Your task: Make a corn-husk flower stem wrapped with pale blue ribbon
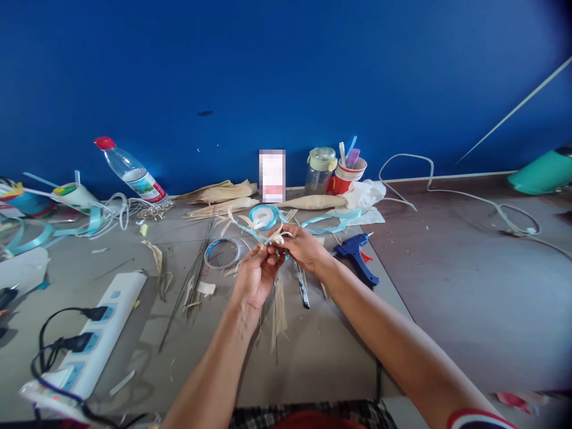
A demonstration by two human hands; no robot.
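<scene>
Both hands meet over the middle of the table, pinching a small pale flower of dried corn husk (277, 238). My left hand (258, 271) has its fingers closed at the flower's base, from where a thin stem seems to hang down. My right hand (304, 247) closes on the flower from the other side, thumb and fingers near its petals. Just behind lies a roll of light blue ribbon (263, 217). A roll of tape (222, 254) rests left of my hands. Below them are a pen (303, 289) and husk strips (279, 316).
A blue glue gun (357, 255) lies at the right. Thin dark wires (194, 274) and a plugged power strip (102, 333) are at the left. Along the blue wall stand a tilted bottle (138, 179), a jar (320, 170) and red paper cups (346, 176). A white cable (469, 195) crosses the right side.
</scene>
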